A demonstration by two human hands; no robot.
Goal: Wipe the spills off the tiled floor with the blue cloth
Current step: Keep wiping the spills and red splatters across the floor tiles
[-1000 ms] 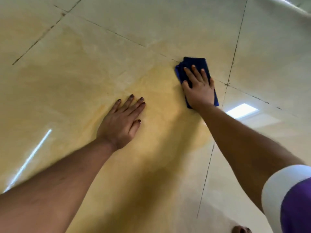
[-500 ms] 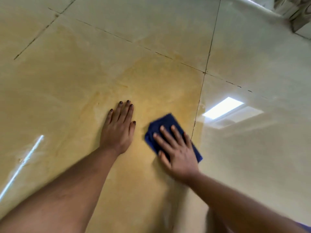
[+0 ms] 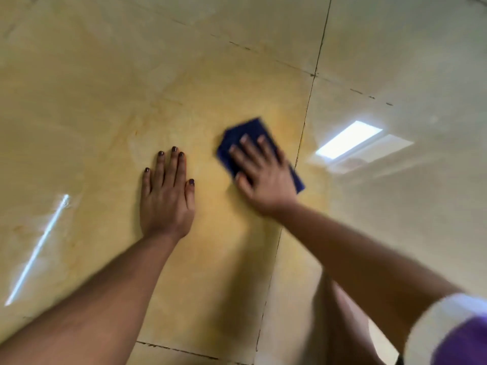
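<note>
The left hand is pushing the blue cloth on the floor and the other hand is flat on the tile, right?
Not quite. The head view shows the right hand pressing the blue cloth; the left hand lies flat on the tile.

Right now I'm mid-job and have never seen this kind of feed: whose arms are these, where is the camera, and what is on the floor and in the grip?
There is no machine here. These are a person's two bare arms, filmed by one wide-angle camera worn on the head, looking forward and down.

The surface is a glossy tiled floor with dark grout lines. The bright patches are reflected lights, not objects. The tile under the hands has a yellowish tint; I cannot tell whether that is spill or the tile's own colour.

The left hand lies flat and empty on the tile, fingers together, bracing the body. The right hand presses flat on a folded blue cloth, just left of a grout line. The grip is a palm press, not closed fingers. The blur suggests wiping motion.
</note>
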